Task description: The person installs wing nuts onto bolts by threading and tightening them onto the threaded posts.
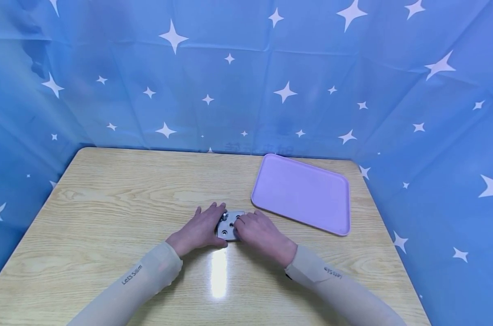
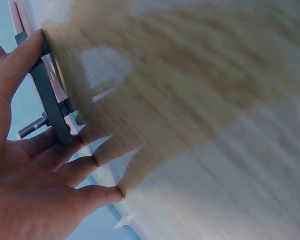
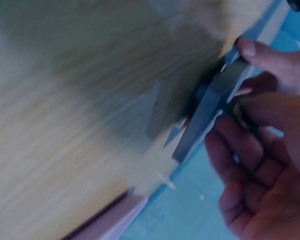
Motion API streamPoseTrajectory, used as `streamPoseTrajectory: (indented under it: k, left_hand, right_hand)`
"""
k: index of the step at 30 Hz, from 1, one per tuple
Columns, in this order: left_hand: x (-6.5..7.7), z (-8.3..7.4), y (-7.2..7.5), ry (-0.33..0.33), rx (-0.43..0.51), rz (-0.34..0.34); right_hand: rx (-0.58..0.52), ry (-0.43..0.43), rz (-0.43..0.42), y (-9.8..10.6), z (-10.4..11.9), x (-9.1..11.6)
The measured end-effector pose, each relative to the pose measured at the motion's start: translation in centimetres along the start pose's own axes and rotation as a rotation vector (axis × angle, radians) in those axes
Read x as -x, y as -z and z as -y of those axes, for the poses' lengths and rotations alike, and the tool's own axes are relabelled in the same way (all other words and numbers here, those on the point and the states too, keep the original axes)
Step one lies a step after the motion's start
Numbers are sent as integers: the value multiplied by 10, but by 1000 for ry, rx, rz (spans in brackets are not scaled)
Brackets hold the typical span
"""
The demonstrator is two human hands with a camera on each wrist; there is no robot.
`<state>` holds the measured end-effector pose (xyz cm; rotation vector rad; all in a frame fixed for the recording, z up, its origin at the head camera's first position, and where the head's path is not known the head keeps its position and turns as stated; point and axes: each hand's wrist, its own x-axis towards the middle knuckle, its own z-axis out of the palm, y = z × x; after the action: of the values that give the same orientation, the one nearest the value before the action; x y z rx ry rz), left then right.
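Note:
A grey metal plate [image 1: 231, 232] with several round holes lies in the middle of the table, its underside raised slightly on short dark feet. One threaded bolt [image 2: 34, 125] sticks up from it near the left hand's fingers. My left hand [image 1: 201, 228] holds the plate's left side, thumb at the near edge and fingers at the far edge. Over the plate's right part, my right hand [image 1: 260, 232] pinches a small dark metal part [image 3: 245, 120] between thumb and curled index finger. Most of that part is hidden by the fingers, so its kind is unclear.
A purple tray [image 1: 301, 194] lies at the back right of the wooden table [image 1: 120, 194], a short way beyond my right hand. A blue curtain with white stars [image 1: 230, 90] hangs behind and along the sides.

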<state>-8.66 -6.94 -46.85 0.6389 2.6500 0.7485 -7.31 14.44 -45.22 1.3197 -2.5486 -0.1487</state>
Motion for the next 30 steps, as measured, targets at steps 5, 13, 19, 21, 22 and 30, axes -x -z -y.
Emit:
streamPoseTrajectory:
  k: [5,13,19,21,22,30]
  left_hand:
    - [0,1,-1,-4,2,-6]
    - [0,1,0,-10,-4,-4]
    - [0,1,1,6,-6,8]
    - [0,1,1,7,-4,10]
    - [-1,1,1,6,-3,9]
    - [0,-2,1,10,-1,7]
  right_hand:
    - [-88,-127,-1,0,7,1]
    - [-171,-8,68,13,-13,10]
    - [-91,231,100,19,-27,12]
    - [-64,249,100,19,-28,12]
    - [-51,253,98,18,-28,12]
    - [15,240,35,12,-24,9]
